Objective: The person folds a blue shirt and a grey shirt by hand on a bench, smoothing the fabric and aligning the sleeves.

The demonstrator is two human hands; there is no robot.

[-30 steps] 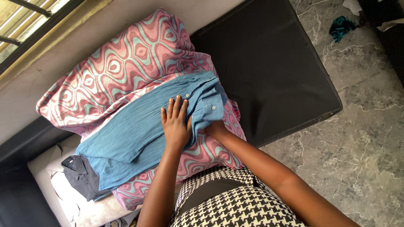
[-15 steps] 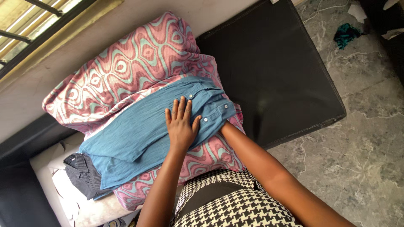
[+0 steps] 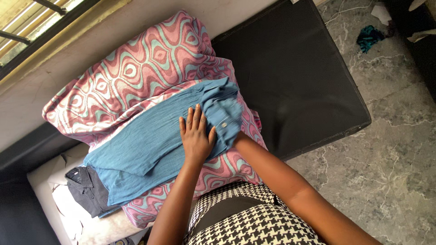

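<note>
The left hand (image 3: 196, 136) lies flat, fingers spread, pressing a blue shirt (image 3: 154, 140) onto a pink patterned cloth (image 3: 136, 68). The right hand (image 3: 232, 136) is tucked beneath the shirt's raised collar end; its grip is hidden, so I cannot tell.

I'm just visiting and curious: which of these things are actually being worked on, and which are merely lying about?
In hand: blue shirt, left hand flat on it, right hand under its edge.
Lying about: patterned cloth, dark striped garment, black cushion, teal scrap.
</note>
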